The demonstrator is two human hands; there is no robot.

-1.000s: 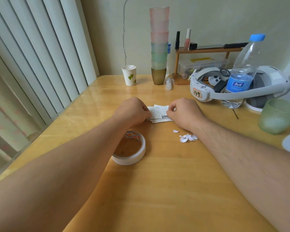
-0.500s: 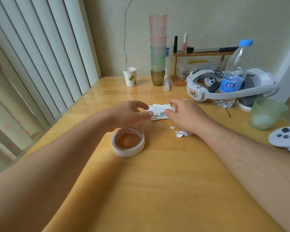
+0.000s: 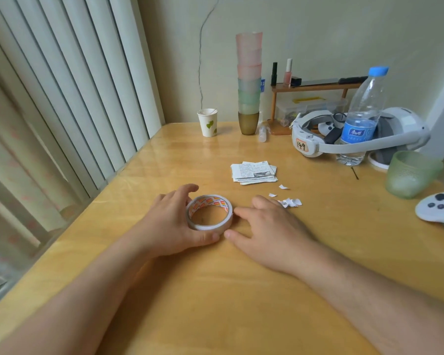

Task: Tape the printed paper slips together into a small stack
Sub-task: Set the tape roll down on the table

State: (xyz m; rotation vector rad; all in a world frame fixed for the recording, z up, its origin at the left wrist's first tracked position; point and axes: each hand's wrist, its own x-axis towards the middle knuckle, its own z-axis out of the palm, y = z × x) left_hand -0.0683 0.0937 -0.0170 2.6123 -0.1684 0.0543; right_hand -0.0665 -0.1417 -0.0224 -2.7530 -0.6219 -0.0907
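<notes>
Wooden worktop carries everything; vertical blinds run along the side beyond the left hand. White headset with a "149" label sits far from the grip, up and to the right, a water bottle with blue cap standing in its loop. Stack of coloured cups stands far ahead of the grip by the wall, small wooden shelf beside it with bottles on top, paper cup just left of the stack. Green frosted glass well right of the grip, white controller at the right edge. Left hand grips the tape roll, thumb at the near side, fingers curled round the far left side; roll lies flat on the worktop. Right hand rests flat just right of the roll, fingers straight and loose, fingertips about touching it, holding nothing. Printed paper slips lie in a rough pile ahead and slightly right of the grip, apart from both hands. Torn white paper scraps lie just beyond the right hand's fingers, between it and the slips
</notes>
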